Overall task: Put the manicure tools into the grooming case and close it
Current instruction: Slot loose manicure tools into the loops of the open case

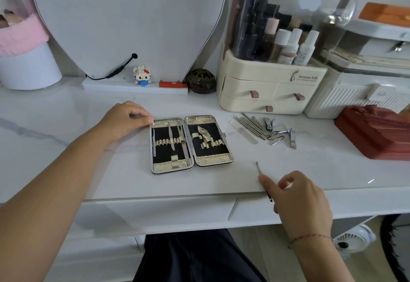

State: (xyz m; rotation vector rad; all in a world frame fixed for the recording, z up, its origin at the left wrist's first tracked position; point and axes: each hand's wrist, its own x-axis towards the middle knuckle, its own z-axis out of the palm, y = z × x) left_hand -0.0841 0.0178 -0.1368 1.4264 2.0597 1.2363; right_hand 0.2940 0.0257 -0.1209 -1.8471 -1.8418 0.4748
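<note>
The grooming case lies open and flat mid-tabletop, a few tools seated in its left half – the right half's loops look bare. The right hand pinches a thin probe near the front edge, so filling is under way. The left hand rests curled at the case's far-left corner; whether its grip clasps the rim I cannot tell. Next: slide the probe under a free loop. A loose pile waits just right of the case.
</note>
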